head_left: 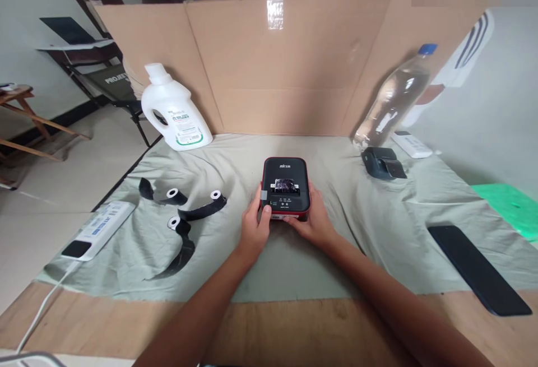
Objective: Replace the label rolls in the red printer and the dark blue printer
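A small black device with red sides [286, 173], which looks like a label printer, lies on the grey-green cloth in front of me. Its top carries a light logo, a dark shiny patch at a slot, and small printed marks. My left hand [254, 226] grips its left side, thumb on the near left corner by a grey tab. On the right, my right hand [318, 218] wraps the other side, with its thumb along the near edge. To the left of my hands lie several black strips, including three rolls with white cores: one roll [172, 194], another roll [216, 194] and a nearer roll [174, 222].
A white detergent bottle [179, 112] and a clear blue-capped bottle [397, 95] stand before a cardboard screen [273, 75]. On the left sits a white power strip [101, 230] with a cable. A black gadget [380, 162] and a black phone-like slab [477, 269] lie right.
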Available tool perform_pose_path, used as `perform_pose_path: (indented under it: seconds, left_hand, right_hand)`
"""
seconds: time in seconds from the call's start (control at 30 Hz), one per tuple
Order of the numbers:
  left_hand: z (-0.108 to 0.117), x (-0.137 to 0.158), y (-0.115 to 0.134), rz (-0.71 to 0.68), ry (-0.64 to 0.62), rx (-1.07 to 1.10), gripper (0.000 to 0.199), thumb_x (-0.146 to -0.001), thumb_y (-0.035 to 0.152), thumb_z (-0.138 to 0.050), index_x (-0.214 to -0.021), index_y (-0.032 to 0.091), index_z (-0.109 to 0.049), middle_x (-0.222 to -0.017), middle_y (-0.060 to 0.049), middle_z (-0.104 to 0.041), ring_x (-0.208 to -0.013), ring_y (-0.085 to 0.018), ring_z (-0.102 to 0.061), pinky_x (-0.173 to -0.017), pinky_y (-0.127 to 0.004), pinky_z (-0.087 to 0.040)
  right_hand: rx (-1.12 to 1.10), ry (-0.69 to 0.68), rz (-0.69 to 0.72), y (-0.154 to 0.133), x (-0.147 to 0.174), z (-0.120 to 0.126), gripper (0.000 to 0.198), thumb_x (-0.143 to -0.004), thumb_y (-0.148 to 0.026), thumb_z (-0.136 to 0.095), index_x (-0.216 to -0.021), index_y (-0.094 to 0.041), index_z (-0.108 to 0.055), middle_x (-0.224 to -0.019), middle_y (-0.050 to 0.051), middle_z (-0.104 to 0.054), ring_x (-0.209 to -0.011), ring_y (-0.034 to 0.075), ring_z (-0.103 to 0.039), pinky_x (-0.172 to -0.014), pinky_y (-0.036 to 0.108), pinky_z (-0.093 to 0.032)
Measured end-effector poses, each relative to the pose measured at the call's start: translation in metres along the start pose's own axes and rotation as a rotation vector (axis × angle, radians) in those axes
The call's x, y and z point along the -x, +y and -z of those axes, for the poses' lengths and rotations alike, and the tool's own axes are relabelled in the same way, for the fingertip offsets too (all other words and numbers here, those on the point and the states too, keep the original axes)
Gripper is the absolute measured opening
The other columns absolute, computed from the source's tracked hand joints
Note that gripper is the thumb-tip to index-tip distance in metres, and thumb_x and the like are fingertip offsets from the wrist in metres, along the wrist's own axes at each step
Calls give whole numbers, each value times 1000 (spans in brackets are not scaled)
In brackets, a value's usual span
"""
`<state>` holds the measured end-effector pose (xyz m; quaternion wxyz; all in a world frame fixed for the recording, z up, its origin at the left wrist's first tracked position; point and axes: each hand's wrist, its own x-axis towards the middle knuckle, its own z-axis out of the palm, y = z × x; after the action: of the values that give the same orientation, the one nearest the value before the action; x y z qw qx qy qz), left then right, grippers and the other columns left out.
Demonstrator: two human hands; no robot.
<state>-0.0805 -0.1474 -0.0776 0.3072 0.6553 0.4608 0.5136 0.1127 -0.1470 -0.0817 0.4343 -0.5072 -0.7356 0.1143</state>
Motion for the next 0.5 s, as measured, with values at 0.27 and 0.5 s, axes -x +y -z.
perform_pose_path:
  seconds: [0.27,0.5]
  left_hand:
    - [-2,3,0,-45,-76,2,63,-103,43,-38,-161,24,-20,-163,-7,-32,-150,-25,-30,-124,-40,-28]
    - [-5,6,-1,7,-94,25,66,-103,45,-38,-161,26,-15,-164,-5,-28,-151,-25,-27,-125,-41,-26]
  right_hand:
    - [14,23,-5,4,3,1,104,-78,-65,-70,-158,-22,-19,-145,18,-48,-122,40,-53,-102,61,-45]
    - [40,76,-4,10,5,-4,109,-80,-64,-69,-160,-20,-10,-144,19,-49,-118,39,-54,-100,61,-46]
